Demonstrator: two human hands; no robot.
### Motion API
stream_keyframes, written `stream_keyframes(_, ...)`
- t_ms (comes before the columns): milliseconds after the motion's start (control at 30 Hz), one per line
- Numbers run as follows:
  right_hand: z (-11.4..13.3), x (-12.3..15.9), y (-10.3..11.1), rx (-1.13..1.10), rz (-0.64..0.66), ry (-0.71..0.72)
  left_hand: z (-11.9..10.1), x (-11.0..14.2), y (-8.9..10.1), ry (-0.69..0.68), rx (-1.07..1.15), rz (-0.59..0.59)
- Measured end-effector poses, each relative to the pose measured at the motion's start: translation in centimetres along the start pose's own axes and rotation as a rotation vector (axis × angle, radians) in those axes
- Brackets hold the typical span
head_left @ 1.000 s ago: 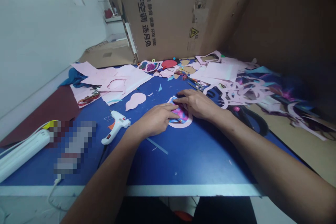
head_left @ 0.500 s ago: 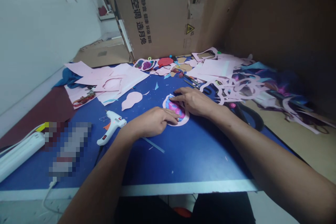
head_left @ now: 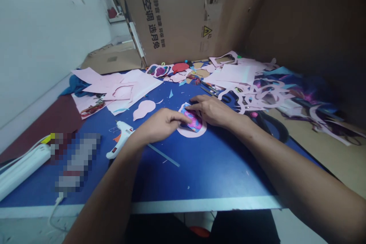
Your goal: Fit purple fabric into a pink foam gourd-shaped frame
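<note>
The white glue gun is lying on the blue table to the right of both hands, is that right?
No, the side is wrong. The head view shows the white glue gun on the blue table to the left of both the left hand and the right hand.

Round pink paper cutout [head_left: 190, 132] lying flat on blue tabletop [head_left: 206, 171]. Blue-magenta printed paper piece [head_left: 195, 121] sits on top, roughly centred.

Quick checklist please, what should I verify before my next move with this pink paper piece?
1. Printed cutout lies inside the pink paper backing: ok.
2. Left hand and right hand both on the cutout: ok.
3. Glue under the cutout: cannot tell, hidden.
4. Hot glue gun within reach on the blue mat: ok.
5. Glue gun heated: cannot tell.
6. Scissors clear of the cutout: ok.
</note>
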State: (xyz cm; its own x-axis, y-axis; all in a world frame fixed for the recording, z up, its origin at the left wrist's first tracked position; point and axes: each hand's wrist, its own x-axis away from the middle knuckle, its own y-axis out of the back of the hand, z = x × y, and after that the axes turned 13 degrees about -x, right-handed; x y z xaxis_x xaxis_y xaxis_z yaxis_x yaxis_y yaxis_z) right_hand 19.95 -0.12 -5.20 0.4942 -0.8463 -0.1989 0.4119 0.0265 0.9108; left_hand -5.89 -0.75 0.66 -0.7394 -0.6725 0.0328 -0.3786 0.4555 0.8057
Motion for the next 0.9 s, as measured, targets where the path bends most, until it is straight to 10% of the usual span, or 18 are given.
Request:
stream_keyframes(167,0.1,0.0,0.0,-0.002,-0.011,-0.014,1.2,-0.7,0.1,0.117,0.057,-0.293)
stream_keyframes(900,0.0,0.0,-0.2,-0.013,-0.010,-0.004,0.7,-1.0,-2.1,-0.015,-0.008,0.029)
